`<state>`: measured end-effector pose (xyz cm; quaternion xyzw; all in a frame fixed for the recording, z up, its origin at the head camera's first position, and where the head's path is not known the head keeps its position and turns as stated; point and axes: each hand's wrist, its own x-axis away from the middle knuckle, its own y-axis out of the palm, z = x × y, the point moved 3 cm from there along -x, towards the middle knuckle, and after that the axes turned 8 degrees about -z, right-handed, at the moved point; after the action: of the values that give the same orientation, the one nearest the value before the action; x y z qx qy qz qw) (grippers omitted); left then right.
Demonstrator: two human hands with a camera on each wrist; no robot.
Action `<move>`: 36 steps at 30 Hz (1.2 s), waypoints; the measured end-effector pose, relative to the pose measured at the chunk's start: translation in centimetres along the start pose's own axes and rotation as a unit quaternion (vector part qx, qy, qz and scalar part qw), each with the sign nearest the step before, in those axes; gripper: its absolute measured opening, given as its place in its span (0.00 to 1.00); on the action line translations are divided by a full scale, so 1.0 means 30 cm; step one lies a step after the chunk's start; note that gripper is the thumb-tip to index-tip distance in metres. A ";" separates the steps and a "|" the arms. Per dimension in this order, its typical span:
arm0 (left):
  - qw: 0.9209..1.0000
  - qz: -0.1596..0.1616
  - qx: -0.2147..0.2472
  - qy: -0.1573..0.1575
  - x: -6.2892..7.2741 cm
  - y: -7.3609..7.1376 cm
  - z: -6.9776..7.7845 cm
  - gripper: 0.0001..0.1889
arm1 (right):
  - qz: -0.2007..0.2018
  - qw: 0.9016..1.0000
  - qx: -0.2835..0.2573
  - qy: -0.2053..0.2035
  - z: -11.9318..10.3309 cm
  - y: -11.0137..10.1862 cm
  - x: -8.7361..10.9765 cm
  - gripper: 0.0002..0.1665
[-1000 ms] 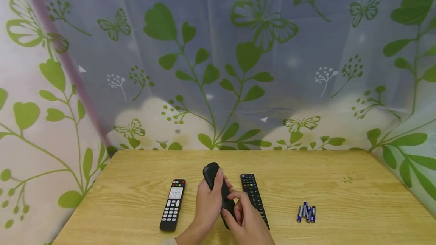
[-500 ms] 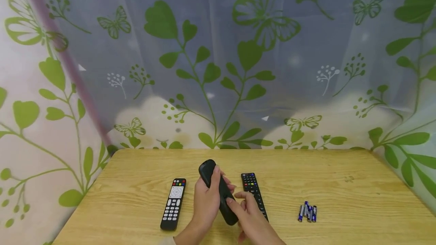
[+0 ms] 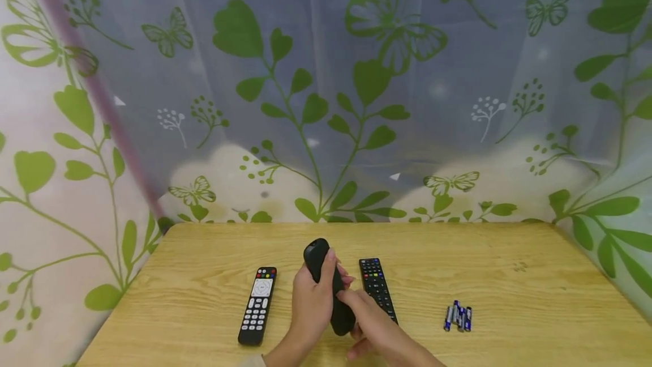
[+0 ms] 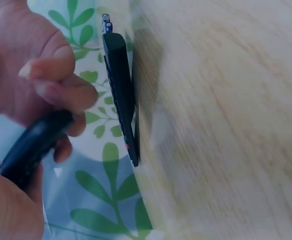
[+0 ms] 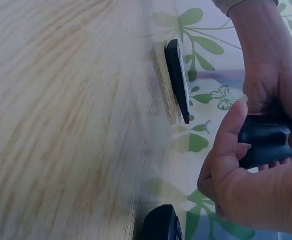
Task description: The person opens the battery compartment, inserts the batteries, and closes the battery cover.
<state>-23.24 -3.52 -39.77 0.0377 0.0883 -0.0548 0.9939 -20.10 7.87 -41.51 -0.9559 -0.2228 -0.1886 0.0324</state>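
Above the table, a black remote control [image 3: 342, 317] is held tilted with its plain back up. My left hand [image 3: 312, 304] grips it around the middle, thumb along its upper side. My right hand [image 3: 376, 321] has its thumb pressed on the back, with the other fingers at the side and underneath. From the right wrist, the remote's smooth back [image 5: 261, 145] shows between the right thumb and fingers. The left wrist view catches the held remote [image 4: 28, 150] end-on, beside the right hand's curled fingers [image 4: 60, 92]. Its button face is hidden from the head view.
A black remote with white buttons [image 3: 257, 306] lies left of my hands. Another black remote [image 3: 374, 276] lies just right, partly behind my right hand. Several blue-and-silver batteries [image 3: 458, 317] sit farther right on the wooden table [image 3: 535, 299]. A leaf-and-butterfly curtain [image 3: 433, 101] hangs behind.
My right hand shifts from bent fingertips on the remote's lower back to its thumb pressing there, fingers dropping below. The left hand and held remote tilt slightly; the table items stay put.
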 end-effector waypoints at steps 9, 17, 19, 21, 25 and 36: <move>0.998 0.007 -0.066 0.022 -0.001 0.010 -0.006 0.22 | -0.031 0.999 -0.018 0.014 -0.012 0.019 -0.007 0.31; 0.995 0.012 -0.098 0.019 0.002 0.015 -0.020 0.21 | -0.065 0.997 -0.043 0.017 -0.015 0.025 -0.011 0.33; 0.994 0.010 -0.106 0.020 0.003 0.016 -0.023 0.21 | -0.077 0.996 -0.046 0.020 -0.015 0.024 -0.011 0.35; 0.993 0.008 -0.115 0.021 0.004 0.016 -0.026 0.21 | -0.085 0.995 -0.047 0.023 -0.014 0.022 -0.012 0.36; 0.993 0.005 -0.118 0.021 0.009 0.017 -0.030 0.22 | -0.095 0.994 -0.045 0.030 -0.013 0.019 -0.013 0.36; 0.997 0.027 -0.068 0.025 -0.014 -0.003 -0.039 0.22 | -0.060 0.998 -0.018 0.022 -0.023 0.013 -0.027 0.30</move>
<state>-23.85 -3.48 -40.85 -0.0266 0.1154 -0.0211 0.9927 -20.84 7.10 -41.17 -0.9368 -0.2759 -0.2150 0.0091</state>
